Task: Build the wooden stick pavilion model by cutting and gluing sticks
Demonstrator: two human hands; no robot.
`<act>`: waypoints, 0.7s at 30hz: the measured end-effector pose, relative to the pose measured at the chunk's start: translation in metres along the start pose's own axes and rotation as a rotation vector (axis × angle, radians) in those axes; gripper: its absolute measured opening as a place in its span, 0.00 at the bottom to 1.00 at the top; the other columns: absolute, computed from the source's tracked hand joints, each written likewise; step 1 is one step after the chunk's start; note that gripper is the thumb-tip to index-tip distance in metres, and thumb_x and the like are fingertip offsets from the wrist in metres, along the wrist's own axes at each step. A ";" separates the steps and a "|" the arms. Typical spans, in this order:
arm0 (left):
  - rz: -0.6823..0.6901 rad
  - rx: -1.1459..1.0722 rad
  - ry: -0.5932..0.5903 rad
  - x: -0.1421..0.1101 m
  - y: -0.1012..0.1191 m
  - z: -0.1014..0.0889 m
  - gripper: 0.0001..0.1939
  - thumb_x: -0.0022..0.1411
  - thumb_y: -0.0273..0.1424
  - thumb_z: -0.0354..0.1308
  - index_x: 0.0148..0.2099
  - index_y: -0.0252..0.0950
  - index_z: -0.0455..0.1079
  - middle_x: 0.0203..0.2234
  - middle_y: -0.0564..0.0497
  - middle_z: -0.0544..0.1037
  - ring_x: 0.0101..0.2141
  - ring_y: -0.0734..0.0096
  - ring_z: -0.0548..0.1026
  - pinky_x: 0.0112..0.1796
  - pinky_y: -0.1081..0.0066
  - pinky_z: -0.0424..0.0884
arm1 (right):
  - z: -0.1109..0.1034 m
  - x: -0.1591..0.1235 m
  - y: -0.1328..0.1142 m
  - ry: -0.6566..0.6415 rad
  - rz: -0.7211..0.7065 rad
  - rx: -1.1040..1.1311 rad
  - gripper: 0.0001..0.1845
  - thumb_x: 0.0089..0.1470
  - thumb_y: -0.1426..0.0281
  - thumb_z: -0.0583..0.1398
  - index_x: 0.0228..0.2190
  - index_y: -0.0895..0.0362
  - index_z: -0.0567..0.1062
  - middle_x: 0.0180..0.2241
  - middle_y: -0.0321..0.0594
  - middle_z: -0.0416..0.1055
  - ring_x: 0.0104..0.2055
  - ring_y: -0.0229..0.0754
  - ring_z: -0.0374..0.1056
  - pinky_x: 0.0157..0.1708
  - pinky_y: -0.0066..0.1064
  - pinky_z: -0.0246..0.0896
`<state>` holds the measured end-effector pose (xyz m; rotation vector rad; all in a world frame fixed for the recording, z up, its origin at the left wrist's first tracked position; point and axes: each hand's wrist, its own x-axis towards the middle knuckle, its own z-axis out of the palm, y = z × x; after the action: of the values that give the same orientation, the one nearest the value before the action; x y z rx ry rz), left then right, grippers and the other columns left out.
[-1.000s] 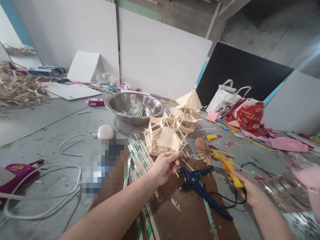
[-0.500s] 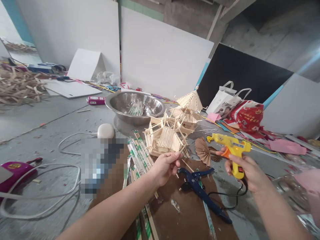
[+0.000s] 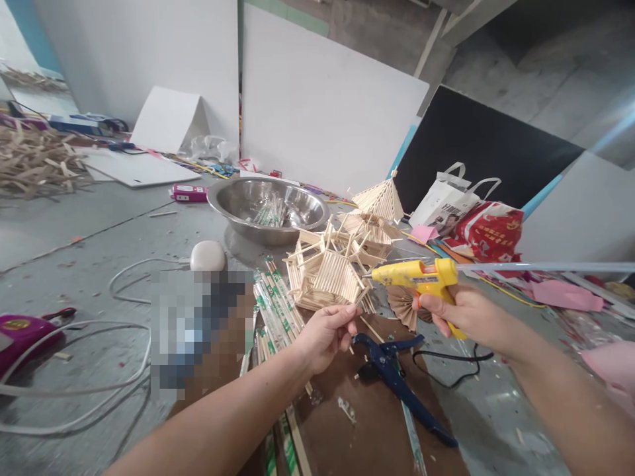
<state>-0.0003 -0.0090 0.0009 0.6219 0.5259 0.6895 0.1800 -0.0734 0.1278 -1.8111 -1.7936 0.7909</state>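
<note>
Glue gun [image 3: 399,272], clamped in the right hand's [image 3: 469,317] grip, swings in beside the stick model [image 3: 336,276], bringing its nozzle near, while the left hand [image 3: 322,338] pinches together at the model's near edge, contents unclear.

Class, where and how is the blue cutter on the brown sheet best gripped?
Probably around the long handle of the blue cutter, from the near right: it slants out toward the viewer, slim and bare near its end, away from the jaws.

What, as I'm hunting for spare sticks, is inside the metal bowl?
Clear wrappers with green print lie inside the bowl. Whether they hold sticks is too small to tell. Its near wall and the wrappers themselves hide part of the bottom.
</note>
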 end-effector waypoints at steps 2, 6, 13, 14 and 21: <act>-0.001 -0.009 -0.005 0.000 -0.002 0.000 0.09 0.49 0.33 0.57 0.30 0.31 0.67 0.11 0.57 0.66 0.09 0.85 0.60 0.13 0.82 0.52 | -0.001 0.001 0.000 0.000 -0.022 -0.046 0.16 0.46 0.56 0.53 0.20 0.55 0.68 0.10 0.30 0.58 0.14 0.33 0.56 0.17 0.26 0.54; -0.003 -0.022 -0.035 0.001 -0.005 -0.002 0.09 0.49 0.33 0.57 0.31 0.31 0.67 0.11 0.57 0.66 0.10 0.85 0.60 0.13 0.81 0.52 | -0.003 0.001 0.001 0.009 -0.067 -0.122 0.16 0.46 0.58 0.54 0.16 0.55 0.66 0.10 0.30 0.58 0.14 0.32 0.55 0.15 0.25 0.51; 0.003 -0.011 -0.046 0.001 -0.004 -0.002 0.10 0.49 0.34 0.56 0.31 0.32 0.67 0.12 0.57 0.67 0.10 0.84 0.61 0.13 0.81 0.52 | -0.002 0.002 -0.005 0.042 -0.058 -0.276 0.18 0.45 0.57 0.54 0.15 0.55 0.65 0.09 0.30 0.59 0.13 0.32 0.55 0.15 0.25 0.49; 0.002 -0.012 -0.044 0.001 -0.004 -0.002 0.10 0.49 0.34 0.57 0.31 0.32 0.67 0.12 0.57 0.67 0.10 0.84 0.61 0.13 0.81 0.52 | -0.002 0.003 -0.006 0.044 -0.057 -0.281 0.17 0.45 0.57 0.54 0.15 0.55 0.66 0.09 0.29 0.59 0.13 0.32 0.55 0.15 0.25 0.49; -0.004 -0.007 -0.038 0.000 -0.003 0.000 0.10 0.49 0.34 0.57 0.31 0.32 0.68 0.12 0.56 0.67 0.10 0.84 0.60 0.13 0.81 0.52 | 0.000 0.004 -0.011 0.073 -0.069 -0.293 0.13 0.44 0.57 0.55 0.22 0.54 0.70 0.08 0.28 0.57 0.12 0.32 0.54 0.13 0.24 0.46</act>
<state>0.0009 -0.0101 -0.0013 0.6264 0.4895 0.6740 0.1720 -0.0689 0.1351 -1.9166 -1.9951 0.4465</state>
